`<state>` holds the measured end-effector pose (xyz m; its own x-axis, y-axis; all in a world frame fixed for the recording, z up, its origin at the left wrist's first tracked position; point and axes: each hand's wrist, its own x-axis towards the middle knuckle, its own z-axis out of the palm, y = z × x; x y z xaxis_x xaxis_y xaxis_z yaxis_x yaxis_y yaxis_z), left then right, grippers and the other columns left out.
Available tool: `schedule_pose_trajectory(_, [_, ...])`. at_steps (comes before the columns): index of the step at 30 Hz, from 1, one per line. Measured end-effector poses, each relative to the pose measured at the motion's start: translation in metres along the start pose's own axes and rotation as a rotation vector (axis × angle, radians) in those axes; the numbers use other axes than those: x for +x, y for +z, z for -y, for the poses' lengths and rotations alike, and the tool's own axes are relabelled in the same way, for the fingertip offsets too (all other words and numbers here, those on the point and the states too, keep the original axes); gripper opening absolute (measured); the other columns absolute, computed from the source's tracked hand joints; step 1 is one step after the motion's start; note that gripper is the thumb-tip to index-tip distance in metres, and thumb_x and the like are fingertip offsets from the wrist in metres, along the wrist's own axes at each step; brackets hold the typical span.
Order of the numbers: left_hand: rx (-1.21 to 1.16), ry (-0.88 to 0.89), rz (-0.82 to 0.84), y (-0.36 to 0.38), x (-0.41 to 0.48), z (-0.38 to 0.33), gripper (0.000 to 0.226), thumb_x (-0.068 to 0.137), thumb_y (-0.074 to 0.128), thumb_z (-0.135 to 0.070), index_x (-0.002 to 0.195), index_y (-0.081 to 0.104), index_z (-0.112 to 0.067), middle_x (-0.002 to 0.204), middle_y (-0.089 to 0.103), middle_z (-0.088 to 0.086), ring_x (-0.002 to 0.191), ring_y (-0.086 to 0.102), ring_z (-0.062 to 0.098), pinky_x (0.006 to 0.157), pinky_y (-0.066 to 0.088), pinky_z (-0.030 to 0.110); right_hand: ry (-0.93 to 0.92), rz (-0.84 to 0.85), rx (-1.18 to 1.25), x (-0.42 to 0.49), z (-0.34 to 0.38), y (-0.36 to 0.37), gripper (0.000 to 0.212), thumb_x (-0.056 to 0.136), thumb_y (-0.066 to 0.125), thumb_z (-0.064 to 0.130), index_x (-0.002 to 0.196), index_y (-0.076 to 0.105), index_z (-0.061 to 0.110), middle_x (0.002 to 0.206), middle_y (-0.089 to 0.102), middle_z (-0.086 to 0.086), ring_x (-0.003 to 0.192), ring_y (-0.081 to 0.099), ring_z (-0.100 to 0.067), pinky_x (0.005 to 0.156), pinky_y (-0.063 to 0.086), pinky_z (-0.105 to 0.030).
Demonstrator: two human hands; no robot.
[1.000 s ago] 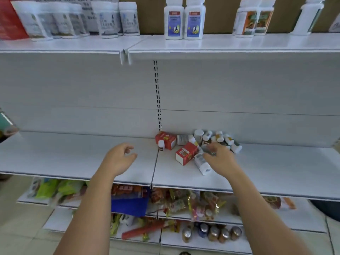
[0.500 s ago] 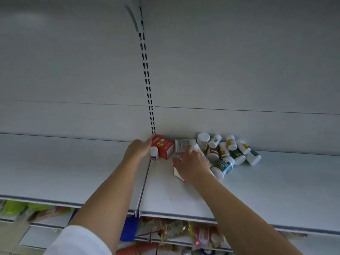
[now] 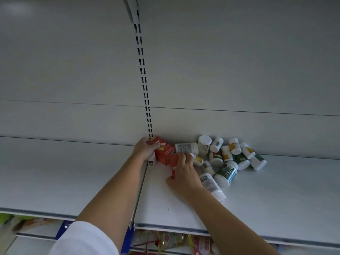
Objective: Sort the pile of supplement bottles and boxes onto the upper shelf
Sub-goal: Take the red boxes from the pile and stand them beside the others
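Two hands on white shelf [image 3: 276, 208]: left hand [image 3: 144, 150] round rear red box [image 3: 164, 150], right hand [image 3: 184, 174] round nearer red box [image 3: 173, 160].

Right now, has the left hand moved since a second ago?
Yes. The left hand went back and right, from mid-shelf to the foot of the slotted post, and grips the red box.

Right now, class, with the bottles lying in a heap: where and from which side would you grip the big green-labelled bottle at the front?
Probably round its labelled middle, from above. The green-labelled bottle lies on its side, so its round body offers two opposite flanks, and its right flank faces bare shelf, leaving room.
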<state>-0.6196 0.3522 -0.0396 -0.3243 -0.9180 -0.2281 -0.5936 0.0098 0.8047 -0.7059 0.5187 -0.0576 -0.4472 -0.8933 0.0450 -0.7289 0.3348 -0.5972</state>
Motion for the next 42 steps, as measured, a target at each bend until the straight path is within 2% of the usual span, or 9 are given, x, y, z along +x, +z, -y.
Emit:
schedule_pose_trajectory(7, [-0.216, 0.155, -0.158, -0.007, -0.012, -0.004, 0.044, 0.085, 0.073, -0.026, 0.12, 0.05, -0.015, 0.114, 0.06, 0.005, 0.102, 0.06, 0.024, 0.088, 0.05, 0.037, 0.055, -0.004, 0.145, 0.003, 0.007, -0.006, 0.072, 0.068, 0.066, 0.019, 0.126, 0.025, 0.021, 0.118, 0.042, -0.002, 0.093, 0.058, -0.026, 0.067, 0.043, -0.027])
schedule_pose_trajectory(11, [-0.52, 0.14, -0.27, -0.028, -0.034, -0.019, 0.06, 0.079, 0.079, -0.022, 0.126, 0.043, -0.014, 0.104, 0.059, 0.0, 0.089, 0.064, 0.014, 0.068, 0.055, 0.024, 0.241, -0.083, 0.527, 0.0, 0.025, -0.03, 0.071, 0.061, 0.075, 0.018, 0.122, 0.04, 0.015, 0.107, 0.051, 0.0, 0.088, 0.057, -0.017, 0.064, 0.052, -0.026])
schedule_pose_trajectory(15, [-0.798, 0.096, -0.097, -0.051, -0.072, -0.036, 0.042, 0.079, 0.079, -0.021, 0.113, 0.063, -0.004, 0.1, 0.074, 0.012, 0.087, 0.073, 0.023, 0.073, 0.058, 0.033, 0.434, 0.016, 1.135, -0.018, 0.043, -0.066, 0.014, 0.079, 0.072, 0.008, 0.09, 0.063, 0.007, 0.084, 0.069, -0.013, 0.071, 0.067, -0.022, 0.066, 0.057, -0.036])
schedule_pose_trajectory(18, [-0.901, 0.101, 0.058, -0.061, -0.112, -0.046, 0.033, 0.081, 0.077, -0.023, 0.109, 0.065, -0.008, 0.092, 0.077, 0.01, 0.082, 0.075, 0.023, 0.061, 0.057, 0.03, 0.387, 0.022, 1.348, -0.042, 0.056, -0.084, 0.023, 0.083, 0.068, 0.006, 0.105, 0.06, 0.007, 0.091, 0.068, -0.014, 0.079, 0.068, -0.025, 0.067, 0.056, -0.041])
schedule_pose_trajectory(24, [-0.846, 0.132, 0.166, -0.093, -0.201, -0.072, 0.029, 0.09, 0.066, -0.032, 0.112, 0.063, -0.015, 0.087, 0.077, 0.004, 0.075, 0.074, 0.021, 0.062, 0.058, 0.034, 0.363, -0.114, 1.422, -0.103, 0.094, -0.128, 0.057, 0.084, 0.068, 0.033, 0.134, 0.045, 0.019, 0.119, 0.065, -0.016, 0.103, 0.065, -0.031, 0.065, 0.053, -0.036])
schedule_pose_trajectory(29, [-0.752, 0.169, 0.189, -0.125, -0.274, -0.093, 0.026, 0.089, 0.063, -0.043, 0.102, 0.066, -0.02, 0.075, 0.075, 0.002, 0.066, 0.072, 0.018, 0.069, 0.058, 0.044, 0.247, -0.092, 1.35, -0.162, 0.123, -0.162, 0.048, 0.076, 0.071, 0.028, 0.119, 0.051, 0.023, 0.101, 0.068, -0.01, 0.08, 0.068, -0.02, 0.061, 0.054, -0.037])
schedule_pose_trajectory(34, [-0.759, 0.229, 0.178, -0.164, -0.332, -0.102, 0.03, 0.088, 0.063, -0.045, 0.102, 0.066, -0.019, 0.078, 0.076, 0.003, 0.067, 0.073, 0.017, 0.055, 0.056, 0.029, 0.12, 0.004, 1.321, -0.207, 0.165, -0.183, 0.064, 0.066, 0.076, 0.036, 0.123, 0.052, 0.017, 0.111, 0.069, -0.016, 0.099, 0.069, -0.032, 0.073, 0.056, -0.042])
schedule_pose_trajectory(38, [-0.734, 0.28, 0.134, -0.205, -0.363, -0.105, 0.037, 0.086, 0.064, -0.048, 0.112, 0.062, -0.021, 0.083, 0.077, 0.001, 0.073, 0.074, 0.016, 0.055, 0.055, 0.027, 0.021, 0.042, 1.293, -0.225, 0.204, -0.194, 0.055, 0.071, 0.073, 0.032, 0.12, 0.053, 0.019, 0.107, 0.071, -0.012, 0.102, 0.068, -0.034, 0.087, 0.056, -0.05])
schedule_pose_trajectory(42, [-0.729, 0.33, 0.1, -0.243, -0.384, -0.101, 0.033, 0.085, 0.063, -0.049, 0.107, 0.063, -0.024, 0.084, 0.077, 0.0, 0.076, 0.075, 0.016, 0.057, 0.056, 0.026, -0.073, 0.072, 1.261, -0.23, 0.244, -0.204, 0.058, 0.073, 0.074, 0.032, 0.124, 0.052, 0.018, 0.11, 0.071, -0.011, 0.098, 0.07, -0.029, 0.08, 0.059, -0.043])
